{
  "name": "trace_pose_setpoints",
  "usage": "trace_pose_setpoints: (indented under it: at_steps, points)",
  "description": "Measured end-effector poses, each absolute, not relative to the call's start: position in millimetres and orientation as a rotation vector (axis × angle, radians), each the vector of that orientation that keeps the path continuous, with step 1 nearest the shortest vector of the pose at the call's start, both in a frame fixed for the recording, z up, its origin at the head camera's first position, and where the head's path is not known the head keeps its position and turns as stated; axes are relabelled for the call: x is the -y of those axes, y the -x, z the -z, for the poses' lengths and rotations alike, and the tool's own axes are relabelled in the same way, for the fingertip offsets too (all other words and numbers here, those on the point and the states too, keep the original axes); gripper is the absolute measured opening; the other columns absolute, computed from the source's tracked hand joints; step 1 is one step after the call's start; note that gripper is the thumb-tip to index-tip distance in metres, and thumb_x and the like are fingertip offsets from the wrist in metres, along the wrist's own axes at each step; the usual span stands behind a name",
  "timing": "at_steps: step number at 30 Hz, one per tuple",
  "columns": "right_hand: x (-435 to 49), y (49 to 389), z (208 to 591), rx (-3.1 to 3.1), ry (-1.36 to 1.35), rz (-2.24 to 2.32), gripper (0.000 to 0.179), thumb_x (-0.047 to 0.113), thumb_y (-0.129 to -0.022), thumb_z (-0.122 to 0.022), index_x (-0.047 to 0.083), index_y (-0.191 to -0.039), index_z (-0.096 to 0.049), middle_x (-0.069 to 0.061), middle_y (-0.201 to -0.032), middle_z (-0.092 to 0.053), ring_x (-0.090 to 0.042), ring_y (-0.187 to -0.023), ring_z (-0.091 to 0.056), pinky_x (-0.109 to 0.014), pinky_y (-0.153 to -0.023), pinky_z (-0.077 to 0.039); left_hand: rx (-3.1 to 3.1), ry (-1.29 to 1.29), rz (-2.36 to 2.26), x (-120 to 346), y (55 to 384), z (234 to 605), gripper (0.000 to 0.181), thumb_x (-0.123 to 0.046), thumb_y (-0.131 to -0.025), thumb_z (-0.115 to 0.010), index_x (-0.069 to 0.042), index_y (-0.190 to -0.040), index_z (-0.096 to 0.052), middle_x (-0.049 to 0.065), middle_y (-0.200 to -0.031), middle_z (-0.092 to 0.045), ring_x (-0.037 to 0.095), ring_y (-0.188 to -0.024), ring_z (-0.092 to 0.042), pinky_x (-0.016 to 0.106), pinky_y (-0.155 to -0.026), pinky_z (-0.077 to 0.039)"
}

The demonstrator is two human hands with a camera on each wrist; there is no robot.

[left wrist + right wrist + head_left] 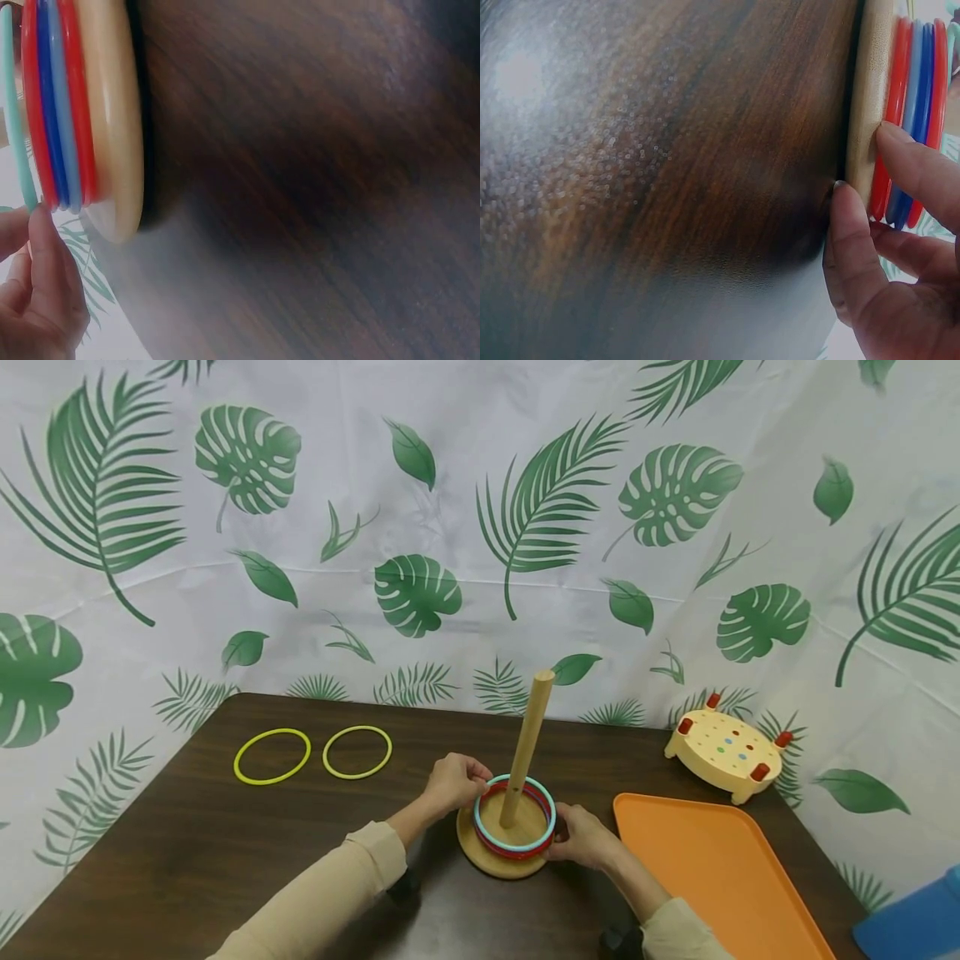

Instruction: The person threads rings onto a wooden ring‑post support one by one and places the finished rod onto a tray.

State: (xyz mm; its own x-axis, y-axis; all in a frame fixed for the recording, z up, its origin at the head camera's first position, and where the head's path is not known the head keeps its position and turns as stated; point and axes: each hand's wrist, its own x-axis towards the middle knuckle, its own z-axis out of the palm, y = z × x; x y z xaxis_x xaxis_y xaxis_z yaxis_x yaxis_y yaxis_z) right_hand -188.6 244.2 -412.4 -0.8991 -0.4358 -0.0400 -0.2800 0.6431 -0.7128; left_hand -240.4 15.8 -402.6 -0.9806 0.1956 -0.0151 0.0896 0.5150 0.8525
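Observation:
A wooden ring-toss stand has a round base (491,863) and an upright peg (528,735). Stacked around the peg on the base are red, blue and light blue rings (64,112). My left hand (452,783) pinches a turquoise ring (13,112) between thumb and fingertips; the ring encircles the peg, its held side slightly apart from the top red ring (34,97). On the stand's right side, my right hand (587,839) grips the base's edge, thumb by the lowest red ring (900,82) and index finger at the underside.
Two yellow rings (258,782) (357,777) lie on the dark wooden table at the left. An orange tray (697,860) sits right of the stand. Behind it stands a cream pegboard with red-tipped posts (723,747). Something blue (915,918) shows at the right edge.

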Motion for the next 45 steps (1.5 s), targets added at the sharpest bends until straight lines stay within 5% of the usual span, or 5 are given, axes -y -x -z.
trace_pose_setpoints:
  at_steps: [28, 45]
  points:
    - [-244.0, 188.9, 415.0, -2.718, 0.596, 1.033, 0.047, 0.002, -0.067, -0.078, -0.009, -0.107, -0.058, -0.001, -0.077, -0.060, -0.010, -0.069, -0.051, -0.019, -0.059, -0.043, -2.571, -0.307, -1.561, -8.1, 235.7, 407.8, 0.010, -0.011, -0.082, -0.072, -0.002, -0.084, -0.072, 0.006, -0.072, -0.070, 0.017, -0.058, -0.065, 0.028, -0.052, -0.056]
    - [-245.5, 189.7, 416.2, -2.716, 0.587, 1.032, 0.046, 0.003, -0.067, -0.079, -0.009, -0.107, -0.058, -0.001, -0.077, -0.058, -0.013, -0.070, -0.052, -0.019, -0.059, -0.042, -2.646, -0.059, -1.601, 82.6, 257.1, 397.7, 0.022, -0.012, -0.087, -0.067, 0.003, -0.103, -0.066, 0.014, -0.092, -0.068, 0.034, -0.089, -0.065, 0.033, -0.067, -0.058]
